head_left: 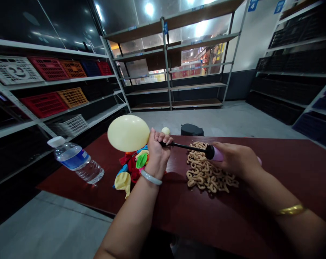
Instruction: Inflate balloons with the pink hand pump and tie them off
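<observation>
A pale yellow balloon (128,133), blown up, sticks out to the left of my left hand (159,145). That hand is closed round its neck and the tip of a balloon pump. The pump's thin black rod (186,146) runs across to a lilac body (218,154), which my right hand (237,158) grips. Beneath and beside my left hand lies a pile of limp balloons (132,167) in red, yellow, green and blue. Below the pump sits a heap of tan curled, ring-like pieces (206,172); I cannot tell what they are.
A water bottle (76,158) with a white cap stands on the left of the dark red table (184,212). Past the far edge are a small pale round thing (165,130) and a dark object (192,130). Shelves with plastic crates (48,68) line the left.
</observation>
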The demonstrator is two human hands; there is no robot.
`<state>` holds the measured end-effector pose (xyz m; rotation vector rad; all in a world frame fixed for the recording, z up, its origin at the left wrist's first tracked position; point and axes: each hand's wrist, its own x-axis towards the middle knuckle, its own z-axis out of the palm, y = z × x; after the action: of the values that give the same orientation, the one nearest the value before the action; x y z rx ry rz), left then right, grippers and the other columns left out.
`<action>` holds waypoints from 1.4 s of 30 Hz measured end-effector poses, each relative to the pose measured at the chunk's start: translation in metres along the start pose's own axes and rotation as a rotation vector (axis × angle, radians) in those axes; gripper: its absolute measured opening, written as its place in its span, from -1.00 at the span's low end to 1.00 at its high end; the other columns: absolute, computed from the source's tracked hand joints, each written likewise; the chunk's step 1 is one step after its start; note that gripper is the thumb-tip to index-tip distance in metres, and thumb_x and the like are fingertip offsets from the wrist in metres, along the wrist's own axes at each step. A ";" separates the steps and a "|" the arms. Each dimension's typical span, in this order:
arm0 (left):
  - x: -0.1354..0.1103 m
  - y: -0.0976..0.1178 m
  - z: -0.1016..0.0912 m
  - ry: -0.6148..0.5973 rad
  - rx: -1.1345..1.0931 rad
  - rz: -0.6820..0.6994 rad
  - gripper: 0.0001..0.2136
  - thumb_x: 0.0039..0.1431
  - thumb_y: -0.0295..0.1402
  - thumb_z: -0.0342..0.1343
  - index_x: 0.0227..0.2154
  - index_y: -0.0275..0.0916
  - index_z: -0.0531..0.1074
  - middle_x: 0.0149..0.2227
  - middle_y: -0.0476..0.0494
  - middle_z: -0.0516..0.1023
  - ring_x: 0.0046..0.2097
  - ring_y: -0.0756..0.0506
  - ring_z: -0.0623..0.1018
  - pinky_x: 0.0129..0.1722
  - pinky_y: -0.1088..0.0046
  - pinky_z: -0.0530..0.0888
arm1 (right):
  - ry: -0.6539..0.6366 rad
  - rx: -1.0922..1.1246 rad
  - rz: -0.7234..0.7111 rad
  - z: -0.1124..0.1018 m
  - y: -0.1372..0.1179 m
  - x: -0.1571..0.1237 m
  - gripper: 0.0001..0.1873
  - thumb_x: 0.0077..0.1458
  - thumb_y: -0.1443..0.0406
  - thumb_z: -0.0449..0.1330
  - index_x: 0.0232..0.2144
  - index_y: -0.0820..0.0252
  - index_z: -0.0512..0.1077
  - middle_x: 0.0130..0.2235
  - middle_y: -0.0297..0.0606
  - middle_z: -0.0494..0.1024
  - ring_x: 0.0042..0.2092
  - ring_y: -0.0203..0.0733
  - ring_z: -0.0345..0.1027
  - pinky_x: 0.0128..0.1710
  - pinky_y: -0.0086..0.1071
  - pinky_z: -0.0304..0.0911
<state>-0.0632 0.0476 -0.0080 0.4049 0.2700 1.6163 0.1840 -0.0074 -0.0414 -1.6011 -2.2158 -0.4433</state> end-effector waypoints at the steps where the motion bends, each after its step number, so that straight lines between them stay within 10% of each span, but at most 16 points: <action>1: 0.003 0.003 -0.002 0.010 0.001 0.014 -0.57 0.28 -0.25 0.02 -0.64 -0.20 -0.01 -0.70 0.12 0.02 -0.67 0.08 0.15 -0.62 0.49 0.14 | -0.008 -0.009 -0.005 0.000 0.004 0.001 -0.48 0.07 -0.02 0.15 0.02 0.08 0.42 -0.15 -0.13 0.61 -0.23 0.02 0.49 -0.41 -0.25 0.14; 22: -0.046 -0.063 0.015 -0.148 0.065 -0.155 -0.56 0.28 -0.18 0.04 -0.64 -0.23 0.06 -0.66 0.09 0.05 -0.61 0.07 0.19 -0.55 0.49 0.19 | 0.031 -0.010 0.004 -0.003 -0.045 -0.004 -0.47 0.07 0.06 0.17 0.05 0.13 0.36 -0.11 -0.14 0.59 -0.21 0.02 0.49 -0.33 -0.24 0.25; 36: 0.006 0.011 -0.004 -0.011 0.029 0.042 -0.58 0.29 -0.26 0.00 -0.64 -0.20 0.01 -0.70 0.12 0.03 -0.67 0.08 0.14 -0.61 0.50 0.14 | -0.037 0.000 0.039 0.006 -0.008 -0.002 -0.41 0.04 -0.05 0.14 0.06 0.09 0.38 -0.13 -0.13 0.60 -0.24 -0.01 0.49 -0.39 -0.24 0.22; 42: 0.002 -0.011 -0.008 -0.029 -0.021 -0.048 -0.58 0.30 -0.25 0.00 -0.64 -0.21 0.01 -0.70 0.13 0.00 -0.67 0.08 0.11 -0.62 0.50 0.09 | -0.114 -0.094 0.071 0.005 -0.013 -0.006 -0.42 0.00 -0.04 0.17 0.03 0.06 0.39 -0.18 -0.16 0.62 -0.32 0.02 0.50 -0.42 -0.23 0.18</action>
<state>-0.0563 0.0507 -0.0197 0.4024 0.2389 1.5640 0.1727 -0.0139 -0.0492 -1.7887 -2.2419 -0.4530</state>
